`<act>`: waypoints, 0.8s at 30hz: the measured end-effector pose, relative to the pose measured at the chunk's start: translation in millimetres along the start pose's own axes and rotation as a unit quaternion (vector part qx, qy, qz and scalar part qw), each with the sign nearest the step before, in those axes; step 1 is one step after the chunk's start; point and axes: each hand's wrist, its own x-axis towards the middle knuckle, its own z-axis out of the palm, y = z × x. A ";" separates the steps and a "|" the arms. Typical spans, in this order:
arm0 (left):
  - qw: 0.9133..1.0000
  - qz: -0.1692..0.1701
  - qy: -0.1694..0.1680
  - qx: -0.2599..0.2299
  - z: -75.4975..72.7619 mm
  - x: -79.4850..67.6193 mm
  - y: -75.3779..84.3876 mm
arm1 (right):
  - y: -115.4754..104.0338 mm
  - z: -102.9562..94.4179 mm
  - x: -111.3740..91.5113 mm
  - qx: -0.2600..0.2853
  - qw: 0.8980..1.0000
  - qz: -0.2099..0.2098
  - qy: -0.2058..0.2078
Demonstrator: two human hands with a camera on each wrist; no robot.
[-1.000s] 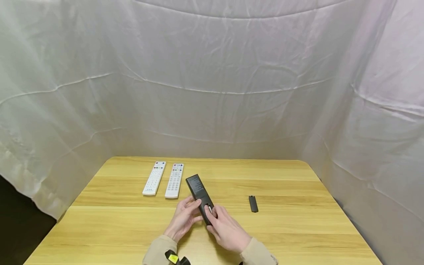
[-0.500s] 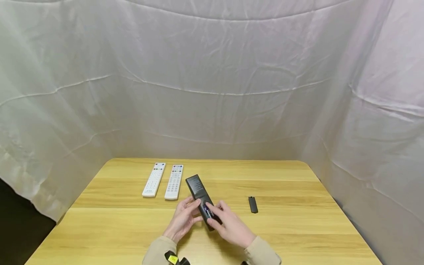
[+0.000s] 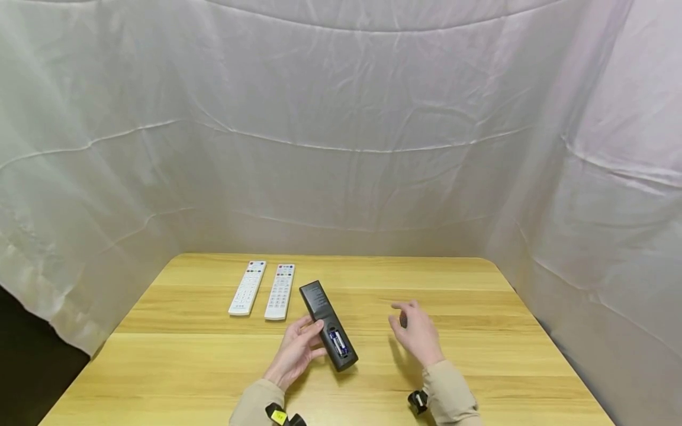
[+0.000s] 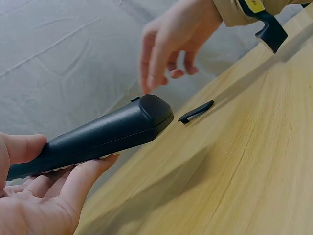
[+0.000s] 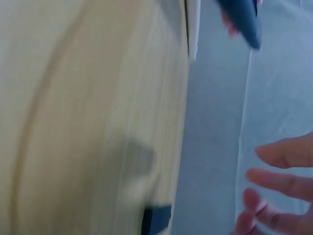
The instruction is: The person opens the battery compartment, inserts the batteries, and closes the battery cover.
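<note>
My left hand (image 3: 295,350) grips a black remote control (image 3: 318,304), thumb on its back and fingers underneath. The remote is tilted with its back up, and batteries (image 3: 338,342) show in its uncovered compartment. Over to the right, my right hand (image 3: 419,336) hovers above the black battery cover (image 4: 196,112), which lies on the table. Its fingers are loosely bent and hold nothing. From the head, the hand hides much of the cover. The right wrist view shows the fingers (image 5: 283,152) apart from the cover (image 5: 156,220).
Two white remote controls (image 3: 247,288) lie side by side, buttons up, at the back left of the wooden table (image 3: 479,367). A pale fabric curtain (image 3: 341,177) surrounds the table's back and sides.
My right hand has left the remote's battery compartment and moved right to above the cover. The batteries are now in plain view. My left hand still holds the remote in the same place.
</note>
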 end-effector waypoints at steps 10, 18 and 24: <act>1.000 0.005 -0.009 -0.001 -1.2 -0.6 1.3 | 34.2 -24.9 0.8 -0.046 0.992 0.094 -0.069; 1.000 0.004 -0.006 -0.009 -1.8 -1.0 2.1 | 40.5 -27.5 -2.8 -0.016 0.988 0.109 -0.108; 1.000 0.006 -0.003 -0.007 -1.7 -0.8 2.0 | 40.5 -24.1 -2.4 -0.011 0.988 0.101 -0.120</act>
